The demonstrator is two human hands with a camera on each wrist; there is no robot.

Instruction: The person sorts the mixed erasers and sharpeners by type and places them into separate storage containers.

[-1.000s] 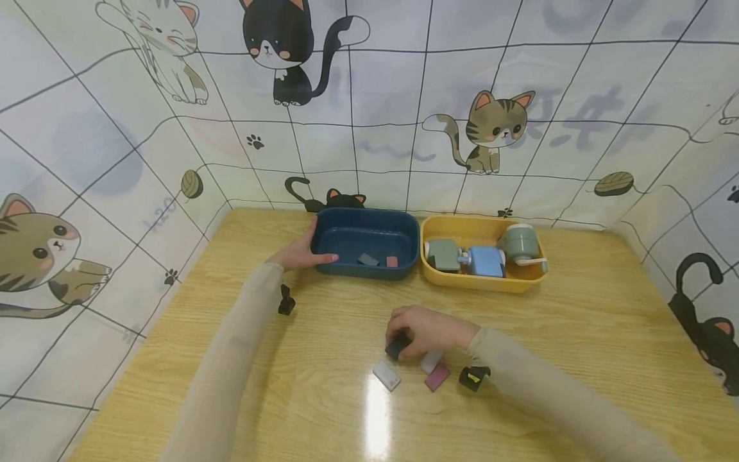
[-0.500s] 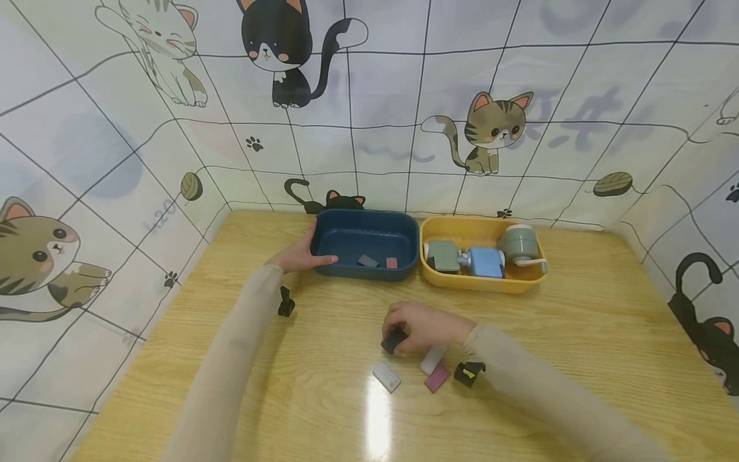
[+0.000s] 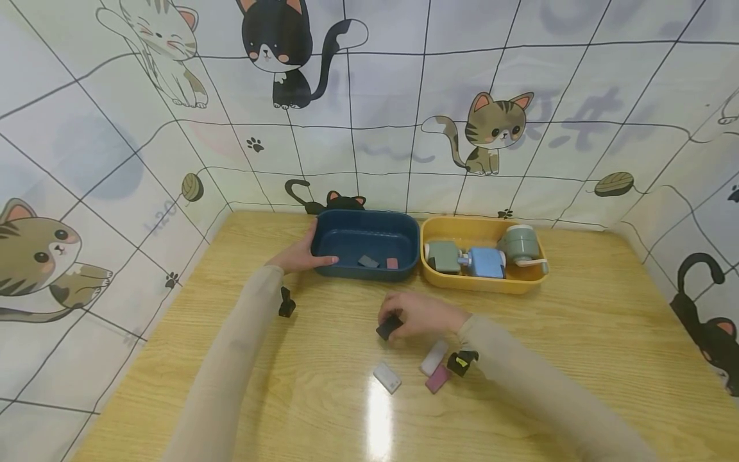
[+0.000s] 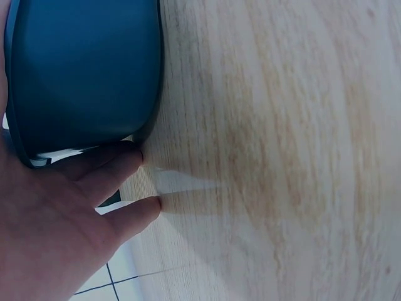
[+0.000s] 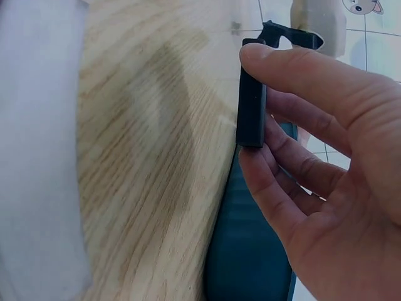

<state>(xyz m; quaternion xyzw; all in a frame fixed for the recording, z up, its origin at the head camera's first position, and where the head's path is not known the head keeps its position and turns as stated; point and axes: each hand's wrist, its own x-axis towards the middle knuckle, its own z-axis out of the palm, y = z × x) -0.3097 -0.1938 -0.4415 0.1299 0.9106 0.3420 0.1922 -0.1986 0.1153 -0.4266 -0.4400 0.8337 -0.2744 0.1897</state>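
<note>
My left hand rests at the left end of the dark blue tray, thumb lying at its front rim. In the left wrist view, the left fingers are extended beside the tray's end wall. My right hand pinches a small black rectangular block above the table in front of the tray. Up close in the right wrist view, the black block sits on its narrow side between thumb and fingertips. A grey block and a pink block lie inside the tray.
Two white blocks and a magenta block lie on the wooden table near the right wrist. A yellow tray holding green and blue plastic items stands right beside the blue tray. Cat-patterned sheeting rises behind.
My right hand has moved forward and slightly left toward the blue tray, carrying the black block, uncovering more of the white block beneath it. The left hand stays at the tray.
</note>
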